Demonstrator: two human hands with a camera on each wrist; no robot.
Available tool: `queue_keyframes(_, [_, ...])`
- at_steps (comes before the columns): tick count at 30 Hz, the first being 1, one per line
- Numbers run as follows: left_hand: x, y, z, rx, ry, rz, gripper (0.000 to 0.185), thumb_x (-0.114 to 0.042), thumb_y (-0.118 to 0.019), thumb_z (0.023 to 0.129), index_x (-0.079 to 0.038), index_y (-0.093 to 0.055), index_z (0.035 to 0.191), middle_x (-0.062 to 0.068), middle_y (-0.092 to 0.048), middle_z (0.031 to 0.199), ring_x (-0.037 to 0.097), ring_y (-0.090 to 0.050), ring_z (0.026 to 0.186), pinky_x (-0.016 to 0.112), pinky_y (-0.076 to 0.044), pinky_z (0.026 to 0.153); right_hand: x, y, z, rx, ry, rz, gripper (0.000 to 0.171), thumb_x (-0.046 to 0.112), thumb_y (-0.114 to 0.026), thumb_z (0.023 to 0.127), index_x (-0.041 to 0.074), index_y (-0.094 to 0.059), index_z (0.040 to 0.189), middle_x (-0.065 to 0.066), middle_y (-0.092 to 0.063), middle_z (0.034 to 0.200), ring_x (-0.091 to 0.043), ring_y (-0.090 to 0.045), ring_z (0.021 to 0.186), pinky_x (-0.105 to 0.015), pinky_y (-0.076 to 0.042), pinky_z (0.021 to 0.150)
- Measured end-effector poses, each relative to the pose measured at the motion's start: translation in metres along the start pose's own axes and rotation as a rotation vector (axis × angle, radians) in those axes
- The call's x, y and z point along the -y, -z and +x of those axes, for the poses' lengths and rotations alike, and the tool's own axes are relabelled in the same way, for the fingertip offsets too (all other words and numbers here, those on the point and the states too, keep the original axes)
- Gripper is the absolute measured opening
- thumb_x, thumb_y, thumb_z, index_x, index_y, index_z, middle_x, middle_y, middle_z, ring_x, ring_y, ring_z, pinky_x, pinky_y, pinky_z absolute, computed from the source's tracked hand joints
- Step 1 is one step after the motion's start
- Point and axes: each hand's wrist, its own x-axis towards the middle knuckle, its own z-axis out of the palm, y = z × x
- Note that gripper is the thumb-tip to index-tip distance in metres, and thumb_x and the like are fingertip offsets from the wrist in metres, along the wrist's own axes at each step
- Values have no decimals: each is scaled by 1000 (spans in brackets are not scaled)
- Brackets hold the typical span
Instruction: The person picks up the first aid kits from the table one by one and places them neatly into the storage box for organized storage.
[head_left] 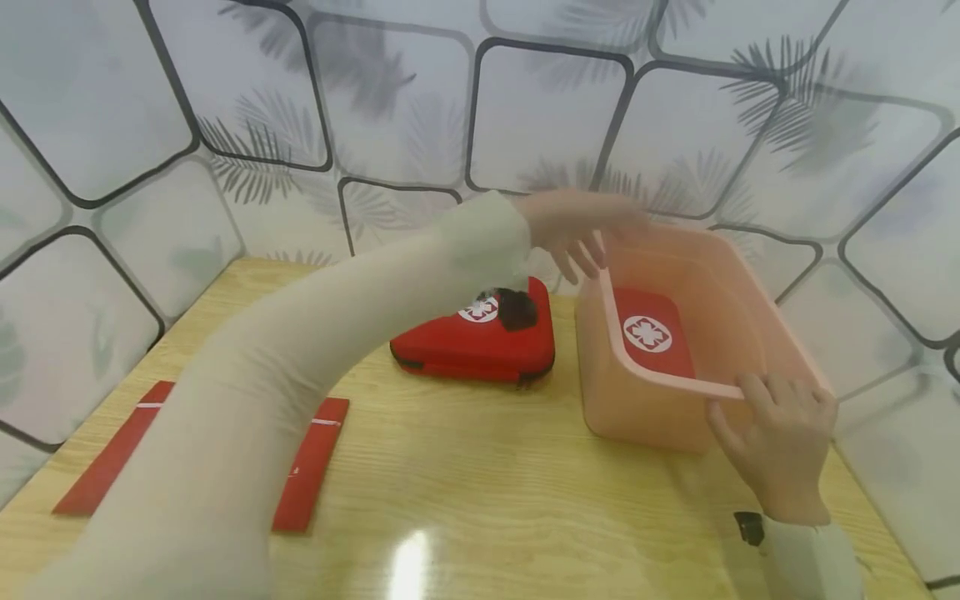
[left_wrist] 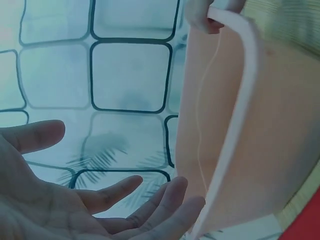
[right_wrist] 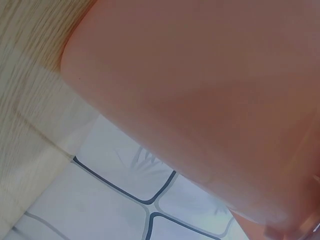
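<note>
Gripping the pink bin rim, the right hand steadies it; left hand hovers open above a red pouch.

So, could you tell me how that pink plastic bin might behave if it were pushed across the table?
The pink bin looks thin-walled and translucent, so probably light and a little flexible at the rim. On the glossy wooden table it would likely slide rather than tip, given its wide base. The right hand gripping its corner should steady it.

The head view looks down across the table; both wrist views sit close against the pink bin.
</note>
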Motion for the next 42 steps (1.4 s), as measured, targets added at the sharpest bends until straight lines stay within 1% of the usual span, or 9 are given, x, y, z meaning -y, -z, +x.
queue_keyframes(5, [25,9,-26,-15,-6,41,46,-38,-52,91,-15,-46,130,16,-55,126,30,-58,109,38,-52,86,0,-1,-1,-1,-4,10,59,53,-40,84,-3,-59,82,-23,-55,69,-43,-47,70,-58,-31,69])
queue_keyframes(8, [44,13,-41,-18,-4,125,43,-35,-52,92,-15,-46,130,13,-54,125,29,-57,109,39,-51,89,1,-1,-1,0,-7,8,59,53,-40,84,-3,-59,82,-23,-55,70,-44,-48,71,-58,-31,68])
queue_keyframes(10, [58,16,-50,-15,-14,225,42,-32,-51,94,-13,-47,131,10,-53,127,27,-56,110,37,-50,91,0,-1,-1,1,-8,6,59,53,-40,83,-3,-59,82,-23,-56,70,-44,-48,71,-58,-31,68])
queue_keyframes(13, [79,23,-64,18,-30,362,41,-28,-51,94,-12,-47,132,6,-53,129,23,-55,113,36,-47,94,1,-1,-1,1,-9,7,59,53,-40,83,-3,-58,82,-23,-56,70,-44,-47,71,-59,-31,68])
queue_keyframes(19, [121,44,-88,96,-54,494,41,-24,-58,91,-14,-49,129,5,-60,121,19,-55,112,38,-43,98,0,-2,1,-10,-7,18,59,53,-41,83,-3,-58,82,-22,-55,68,-44,-46,70,-59,-31,69])
queue_keyframes(23, [148,60,-101,145,-34,565,42,-27,-62,89,-16,-52,128,5,-60,119,18,-55,111,38,-44,97,-1,-3,2,-27,-2,21,57,52,-42,83,-3,-58,80,-22,-54,67,-44,-46,68,-59,-31,68])
queue_keyframes(33, [227,89,-122,266,105,496,56,-19,-73,81,-7,-49,130,15,-56,124,32,-55,116,35,-50,93,-1,-3,0,-23,-18,27,57,51,-42,83,-3,-59,82,-23,-55,69,-44,-47,70,-60,-31,70])
queue_keyframes(37, [253,87,-125,281,169,458,54,-11,-73,79,-3,-51,127,14,-58,120,28,-58,112,33,-52,89,-1,-3,0,-21,-20,25,56,51,-42,82,-3,-59,81,-23,-55,69,-44,-47,70,-59,-31,70])
queue_keyframes(42, [273,77,-128,233,209,412,45,-8,-73,79,-3,-57,120,8,-62,109,19,-61,101,28,-53,82,0,-3,1,-21,-22,39,54,49,-42,82,-3,-59,80,-22,-55,68,-44,-47,70,-59,-30,70])
